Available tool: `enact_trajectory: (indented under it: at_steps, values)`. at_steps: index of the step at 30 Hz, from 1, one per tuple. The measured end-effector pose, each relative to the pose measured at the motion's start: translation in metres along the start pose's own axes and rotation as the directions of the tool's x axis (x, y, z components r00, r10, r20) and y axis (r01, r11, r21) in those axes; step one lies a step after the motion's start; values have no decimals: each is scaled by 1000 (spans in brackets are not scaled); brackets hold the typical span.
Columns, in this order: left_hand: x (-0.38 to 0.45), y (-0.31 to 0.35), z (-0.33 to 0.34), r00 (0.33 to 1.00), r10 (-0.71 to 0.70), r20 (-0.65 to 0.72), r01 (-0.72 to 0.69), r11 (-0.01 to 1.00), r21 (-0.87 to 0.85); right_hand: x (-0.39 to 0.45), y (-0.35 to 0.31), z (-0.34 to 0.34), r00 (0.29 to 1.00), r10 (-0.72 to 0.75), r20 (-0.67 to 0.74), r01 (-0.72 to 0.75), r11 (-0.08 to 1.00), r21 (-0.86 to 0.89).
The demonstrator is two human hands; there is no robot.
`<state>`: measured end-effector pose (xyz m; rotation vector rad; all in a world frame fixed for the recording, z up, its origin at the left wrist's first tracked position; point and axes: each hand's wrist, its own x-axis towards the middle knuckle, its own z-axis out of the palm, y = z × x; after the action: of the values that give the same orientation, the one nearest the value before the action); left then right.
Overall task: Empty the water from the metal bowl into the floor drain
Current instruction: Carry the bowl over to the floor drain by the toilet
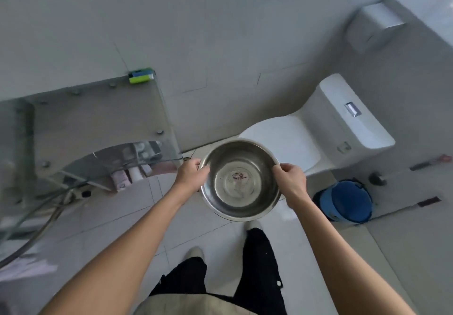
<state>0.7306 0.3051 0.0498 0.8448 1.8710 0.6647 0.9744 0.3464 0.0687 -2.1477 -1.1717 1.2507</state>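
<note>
A round metal bowl [240, 180] hangs level in front of me above the tiled floor. It holds shallow clear water with a small reddish speck at the bottom. My left hand [192, 175] grips its left rim, thumb over the edge. My right hand [290, 180] grips the right rim the same way. No floor drain shows clearly; a small dark round spot [187, 159] lies on the floor just beyond my left hand, by the wall.
A closed white toilet [318, 130] stands right behind the bowl. A blue bin [348, 200] sits to its right. At left is a glass counter [98, 118] with a green-and-blue sponge [141, 75], hoses and bottles below. My legs and shoes are underneath.
</note>
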Motion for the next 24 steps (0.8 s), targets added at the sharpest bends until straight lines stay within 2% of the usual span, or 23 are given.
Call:
enact_trajectory:
  at_steps: [6,13,24]
  values:
    - [30,-19,36,984,-145,-102,134,986,-100,80,2,16,979,-30,201,47,996,-80]
    - [77,-79,74,947,-272,-173,229,945,-232,160,31,75,945,-24,327,83,982,-169]
    - [179,-253,115,877,-389,-281,309,906,-291,260,135,230,866,-30,500,208,930,-305]
